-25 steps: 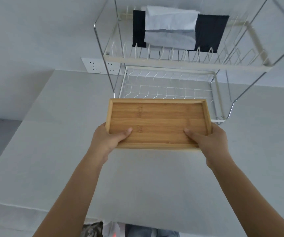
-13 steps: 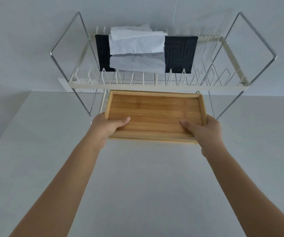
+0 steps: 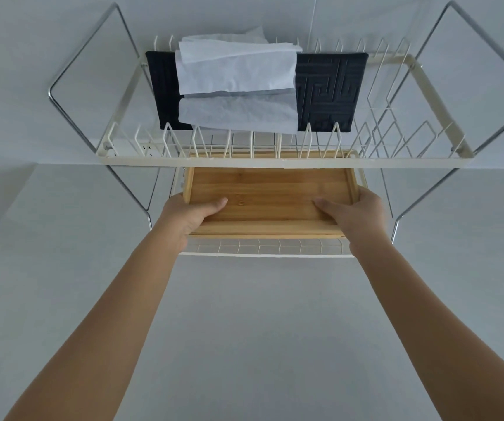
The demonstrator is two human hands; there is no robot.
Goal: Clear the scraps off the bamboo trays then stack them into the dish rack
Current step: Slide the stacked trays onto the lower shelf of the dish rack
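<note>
Both hands, left hand (image 3: 191, 215) and right hand (image 3: 357, 215), are gripping the bamboo tray's (image 3: 269, 189) near corners inside the dish rack's (image 3: 275, 161) lower tier.

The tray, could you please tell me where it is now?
In the head view, centre: the tray is held by both hands over the rack's lower shelf.

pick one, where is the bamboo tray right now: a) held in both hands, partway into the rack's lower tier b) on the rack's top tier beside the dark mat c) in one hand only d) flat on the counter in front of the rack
a: the bamboo tray is gripped by the left hand and right hand, its far edge already under the dish rack top tier and above the lower shelf.
</note>
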